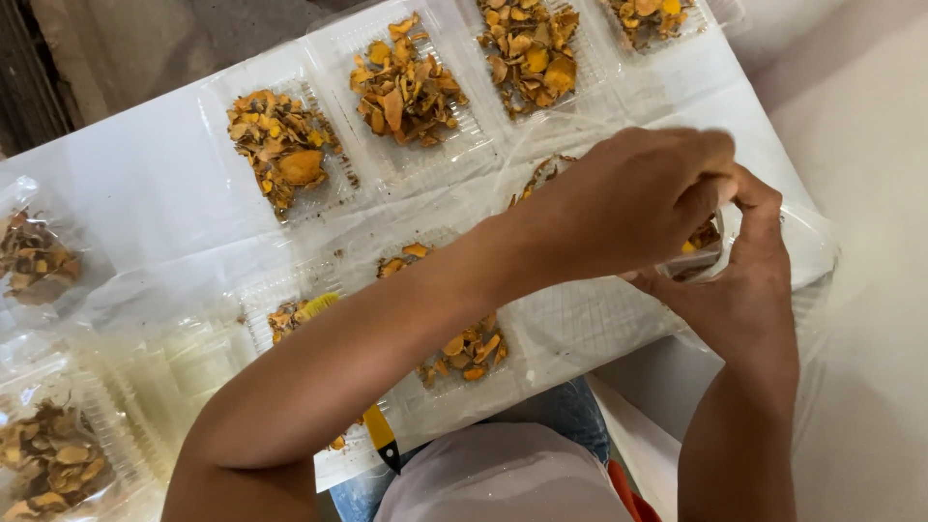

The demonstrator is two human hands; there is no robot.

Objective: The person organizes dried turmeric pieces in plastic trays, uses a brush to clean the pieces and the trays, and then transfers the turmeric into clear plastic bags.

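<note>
Both hands meet at the table's right edge, left hand [638, 198] and right hand [739, 280] each grip clamped on a clear tray [698, 253].

You look down on a low white flat-topped table [145, 184] that runs from near left to far right and is covered with a clear, crinkled plastic sheet [193, 290]. To its right lies a pale beige smooth floor [870, 145], evenly lit by soft daylight, with no hard shadows. At the far left, behind the table, you see a rough grey concrete wall [145, 48], and beside it, in the far left corner, a dark shadowed strip [29, 87].
</note>
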